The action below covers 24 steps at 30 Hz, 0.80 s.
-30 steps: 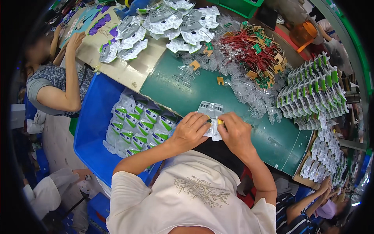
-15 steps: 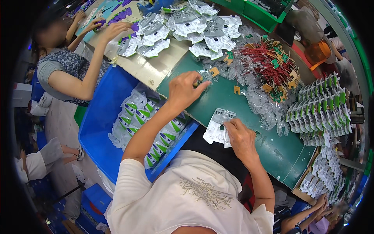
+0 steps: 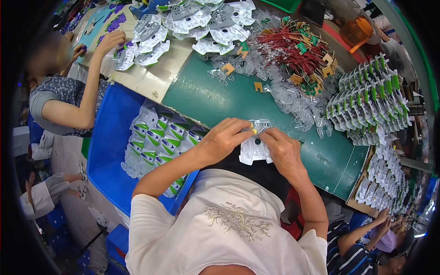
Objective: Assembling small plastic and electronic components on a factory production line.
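My right hand grips the right side of a white plastic housing part, a flat piece with a round dark hole, at the green table's front edge. My left hand is closed at the part's upper left. A small yellow-ended piece shows at its fingertips; its kind is too small and covered to tell. The fingertips of both hands nearly meet over the part's upper edge. Clear plastic pieces lie farther off on the table, beside a tan U-shaped piece.
A blue bin with white-and-green parts stands at my left. Red wires with small boards lie heaped on the green table. Silver housings are piled at the back; stacked green-and-white parts stand right. A co-worker's arm reaches in at left.
My left hand has come from the table's clear pieces, near and to the right, to the housing part's upper edge. My right hand still holds the part. The view has shifted slightly.
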Each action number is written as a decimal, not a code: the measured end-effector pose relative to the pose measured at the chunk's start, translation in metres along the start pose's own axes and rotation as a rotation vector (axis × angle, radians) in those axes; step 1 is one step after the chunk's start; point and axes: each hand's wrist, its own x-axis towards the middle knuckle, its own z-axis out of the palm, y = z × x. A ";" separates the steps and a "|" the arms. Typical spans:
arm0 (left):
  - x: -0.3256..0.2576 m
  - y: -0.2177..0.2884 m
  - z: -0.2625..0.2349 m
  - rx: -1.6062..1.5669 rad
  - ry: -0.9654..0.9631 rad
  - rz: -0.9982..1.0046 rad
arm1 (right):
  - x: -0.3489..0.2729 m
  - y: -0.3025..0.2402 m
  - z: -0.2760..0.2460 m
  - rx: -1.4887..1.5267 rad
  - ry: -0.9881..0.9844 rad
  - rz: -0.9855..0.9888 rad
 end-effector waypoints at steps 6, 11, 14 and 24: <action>0.011 -0.004 0.005 0.145 -0.145 0.206 | -0.004 0.007 0.009 -0.008 0.100 -0.059; 0.010 -0.001 0.012 0.147 -0.206 0.127 | -0.004 0.005 0.012 0.122 0.166 0.051; 0.005 -0.010 0.020 0.049 -0.076 0.137 | 0.000 -0.003 0.000 0.140 0.148 0.186; 0.003 -0.013 0.035 -0.225 0.033 -0.019 | -0.012 -0.010 -0.020 0.177 0.009 0.196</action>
